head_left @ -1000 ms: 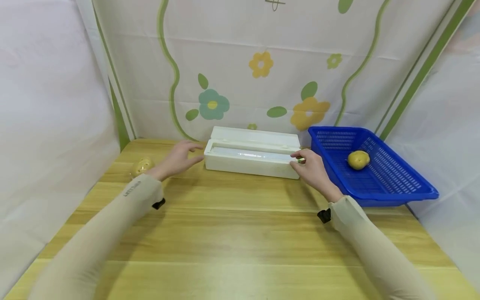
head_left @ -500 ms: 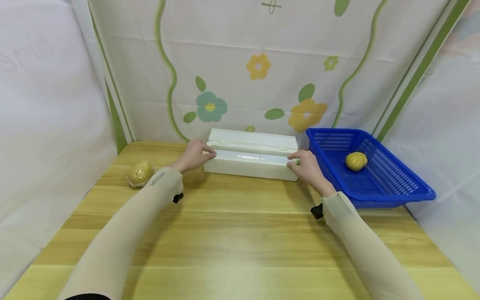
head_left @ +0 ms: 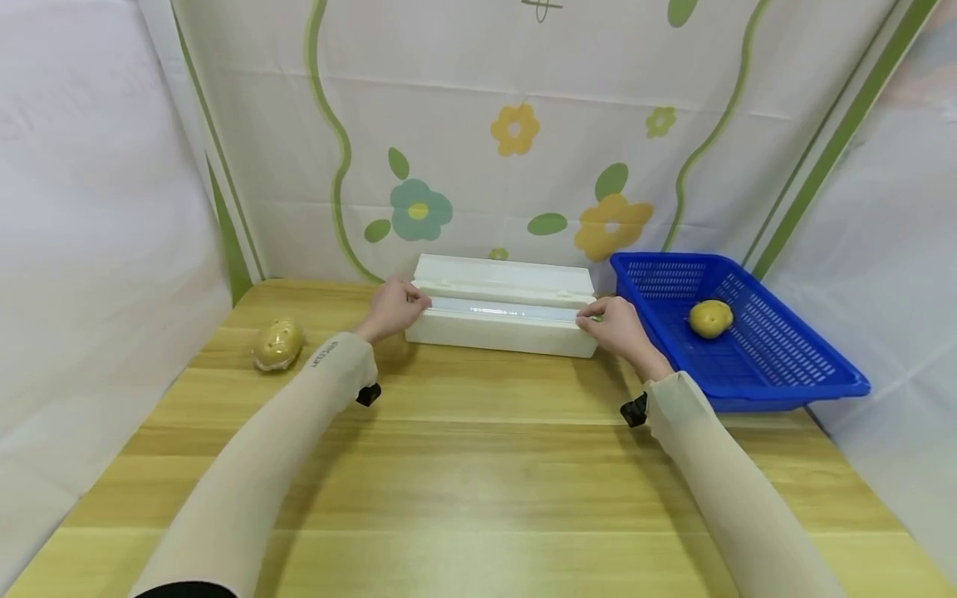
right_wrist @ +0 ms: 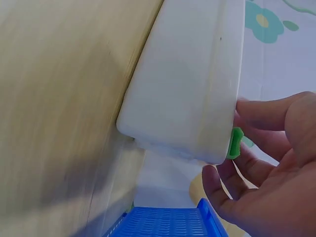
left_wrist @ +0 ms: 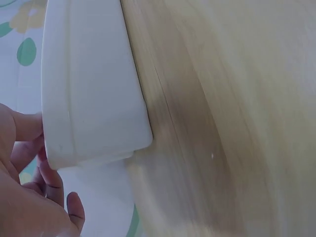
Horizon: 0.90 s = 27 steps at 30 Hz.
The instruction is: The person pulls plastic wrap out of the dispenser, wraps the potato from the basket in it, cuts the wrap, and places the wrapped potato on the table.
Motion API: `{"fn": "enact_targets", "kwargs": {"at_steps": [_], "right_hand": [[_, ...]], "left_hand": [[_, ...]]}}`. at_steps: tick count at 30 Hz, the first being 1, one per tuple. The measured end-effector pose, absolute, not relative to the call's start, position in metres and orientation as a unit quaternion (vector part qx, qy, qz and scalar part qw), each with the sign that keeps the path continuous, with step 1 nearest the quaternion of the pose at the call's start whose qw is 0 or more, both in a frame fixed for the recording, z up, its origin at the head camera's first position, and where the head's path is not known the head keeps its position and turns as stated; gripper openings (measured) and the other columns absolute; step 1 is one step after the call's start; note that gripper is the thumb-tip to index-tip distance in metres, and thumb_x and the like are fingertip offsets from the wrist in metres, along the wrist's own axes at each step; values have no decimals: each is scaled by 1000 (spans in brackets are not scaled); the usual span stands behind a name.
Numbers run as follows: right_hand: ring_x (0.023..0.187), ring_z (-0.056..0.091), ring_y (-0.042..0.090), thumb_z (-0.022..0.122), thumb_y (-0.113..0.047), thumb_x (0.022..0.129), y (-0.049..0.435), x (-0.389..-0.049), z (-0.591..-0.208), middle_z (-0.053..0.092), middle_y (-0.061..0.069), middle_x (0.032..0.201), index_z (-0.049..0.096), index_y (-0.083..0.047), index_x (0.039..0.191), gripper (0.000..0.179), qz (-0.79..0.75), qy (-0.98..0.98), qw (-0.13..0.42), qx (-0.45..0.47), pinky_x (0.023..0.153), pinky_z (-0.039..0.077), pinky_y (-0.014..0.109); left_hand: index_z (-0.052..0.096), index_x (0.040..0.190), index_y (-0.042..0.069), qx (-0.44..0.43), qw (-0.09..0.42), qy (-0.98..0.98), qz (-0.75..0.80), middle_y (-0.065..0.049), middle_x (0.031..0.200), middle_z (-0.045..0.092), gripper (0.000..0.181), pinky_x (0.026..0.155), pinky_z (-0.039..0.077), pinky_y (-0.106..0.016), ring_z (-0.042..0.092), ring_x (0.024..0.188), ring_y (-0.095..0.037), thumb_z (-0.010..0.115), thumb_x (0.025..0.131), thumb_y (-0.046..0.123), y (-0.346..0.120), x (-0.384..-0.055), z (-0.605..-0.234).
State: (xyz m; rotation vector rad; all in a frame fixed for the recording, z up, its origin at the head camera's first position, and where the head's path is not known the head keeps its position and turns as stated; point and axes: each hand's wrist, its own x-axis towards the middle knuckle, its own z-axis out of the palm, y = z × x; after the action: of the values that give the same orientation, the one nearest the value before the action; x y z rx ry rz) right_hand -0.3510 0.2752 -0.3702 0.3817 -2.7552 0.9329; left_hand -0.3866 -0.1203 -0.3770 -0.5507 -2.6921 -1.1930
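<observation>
A long white cling film dispenser lies at the back of the table, its lid raised behind it. Clear, shiny cling film stretches along its opening. At the left end my left hand brings thumb and fingertips together, pinching the film's edge. My right hand pinches in the same way at the right end, near a small green piece on the dispenser. Both wrist views show thumb and fingers at the dispenser's top corners; the film between the fingertips is hidden there.
A blue plastic basket with one potato inside stands close on the right. Another potato, wrapped in clear film, lies on the left of the wooden table. A flower-patterned cloth hangs behind the dispenser.
My left hand has moved right from beside the dispenser onto its left end, and its fingertips have come together. My right hand's thumb and fingers have closed together at the right end.
</observation>
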Motion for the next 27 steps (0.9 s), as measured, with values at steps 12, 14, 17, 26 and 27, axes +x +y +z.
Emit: {"fn": "enact_targets", "kwargs": {"at_steps": [12, 14, 17, 26, 27], "right_hand": [[103, 60, 37, 67, -10, 93, 278, -359, -368, 67, 22, 108, 74, 6, 105, 20, 319, -934, 97, 124, 86, 48, 52], [105, 59, 37, 68, -10, 93, 279, -360, -368, 66, 23, 110, 74, 5, 104, 20, 321, -934, 95, 122, 88, 47, 52], [106, 58, 37, 68, -11, 92, 279, -360, -368, 66, 23, 109, 74, 6, 103, 20, 320, -934, 95, 124, 91, 45, 53], [91, 59, 33, 66, -10, 94, 273, -364, -369, 68, 20, 98, 74, 6, 97, 18, 303, -937, 121, 123, 82, 47, 49], [86, 60, 33, 66, -9, 94, 272, -364, -369, 68, 19, 94, 74, 6, 96, 17, 301, -937, 124, 124, 78, 48, 48]], "left_hand": [[61, 65, 5, -170, 77, -894, -408, -8, 76, 57, 39, 81, 31, -51, 48, 85, -24, 55, 102, 17, -117, -386, -380], [55, 62, 5, -174, 72, -892, -411, -10, 69, 53, 43, 85, 30, -56, 47, 82, -26, 54, 103, 17, -117, -387, -381], [59, 67, 5, -170, 66, -888, -423, -7, 80, 60, 39, 96, 18, -66, 49, 91, -24, 53, 103, 18, -116, -388, -381], [71, 94, 2, -166, 64, -887, -427, -9, 108, 68, 28, 100, 9, -71, 52, 106, -27, 51, 104, 18, -118, -390, -379], [71, 94, 2, -166, 64, -887, -426, -9, 108, 68, 28, 100, 9, -71, 52, 105, -27, 51, 104, 18, -119, -390, -379]]}}
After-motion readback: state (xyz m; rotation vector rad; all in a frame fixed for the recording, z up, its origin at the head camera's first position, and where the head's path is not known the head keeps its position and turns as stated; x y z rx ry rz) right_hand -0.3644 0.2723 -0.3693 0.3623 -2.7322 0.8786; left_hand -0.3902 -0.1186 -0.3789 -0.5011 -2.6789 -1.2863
